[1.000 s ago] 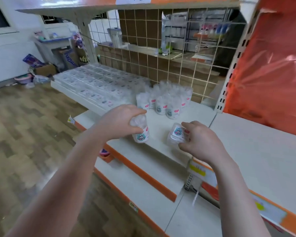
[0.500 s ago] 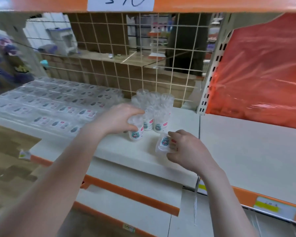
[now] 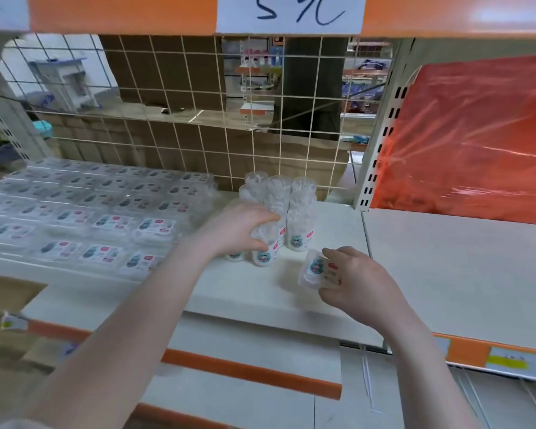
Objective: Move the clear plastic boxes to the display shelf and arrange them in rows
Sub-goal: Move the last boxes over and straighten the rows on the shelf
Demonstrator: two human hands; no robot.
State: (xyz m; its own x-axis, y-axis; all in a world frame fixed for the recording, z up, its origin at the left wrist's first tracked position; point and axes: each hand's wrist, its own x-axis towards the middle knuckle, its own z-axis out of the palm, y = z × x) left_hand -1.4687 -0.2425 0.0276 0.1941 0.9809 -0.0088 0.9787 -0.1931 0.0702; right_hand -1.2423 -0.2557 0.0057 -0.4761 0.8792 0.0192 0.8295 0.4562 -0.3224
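My left hand (image 3: 235,227) grips a tall clear plastic box (image 3: 265,252) with a cartoon label and stands it on the white display shelf (image 3: 245,292), at the front of a cluster of like boxes (image 3: 300,212). To the right, my right hand (image 3: 356,283) holds a second clear box (image 3: 314,269), tilted on its side just above the shelf. Several clear boxes stand upright in rows behind my left hand, reaching back to the wire grid.
Flat clear packs (image 3: 84,209) in rows fill the shelf's left part. A wire grid (image 3: 229,119) closes the back. An upright post (image 3: 381,144) and orange plastic sheet (image 3: 471,140) stand at the right, above a bare white shelf (image 3: 455,267). An upper shelf edge with a price sign (image 3: 291,10) overhangs.
The view has closed in on the shelf. My left hand carried its box back against the cluster of upright boxes. The right hand followed with its tilted box.
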